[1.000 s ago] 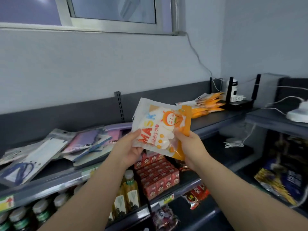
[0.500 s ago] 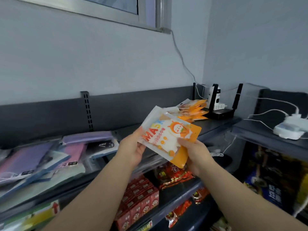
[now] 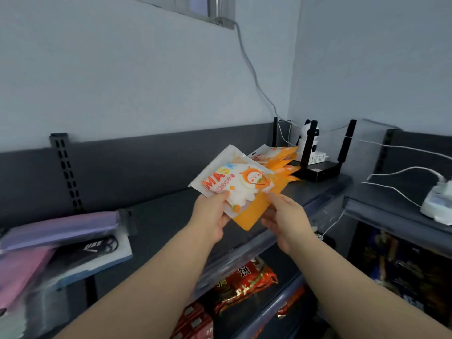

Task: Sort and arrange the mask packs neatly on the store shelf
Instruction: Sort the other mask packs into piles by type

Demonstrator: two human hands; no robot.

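I hold an orange and white mask pack (image 3: 232,184) printed "MASK" above the dark grey top shelf (image 3: 166,216). My left hand (image 3: 210,216) pinches its lower left edge with the thumb on top. My right hand (image 3: 285,218) touches the pack's orange lower right edge, fingers spread and mostly straight. A pile of several matching orange packs (image 3: 281,160) lies at the shelf's far right. Purple, pink and black mask packs (image 3: 58,241) are heaped at the shelf's left end.
A black router with antennas (image 3: 322,167) and a white camera (image 3: 309,140) stand in the back right corner, with white cables trailing to a white device (image 3: 437,199) on the right shelf. Red snack packets (image 3: 244,282) fill the shelf below.
The view has swung right and down, so the left heap slid toward the frame edge. Both hands carried the pack rightward, closer to the orange pile, and my right hand's grip loosened.
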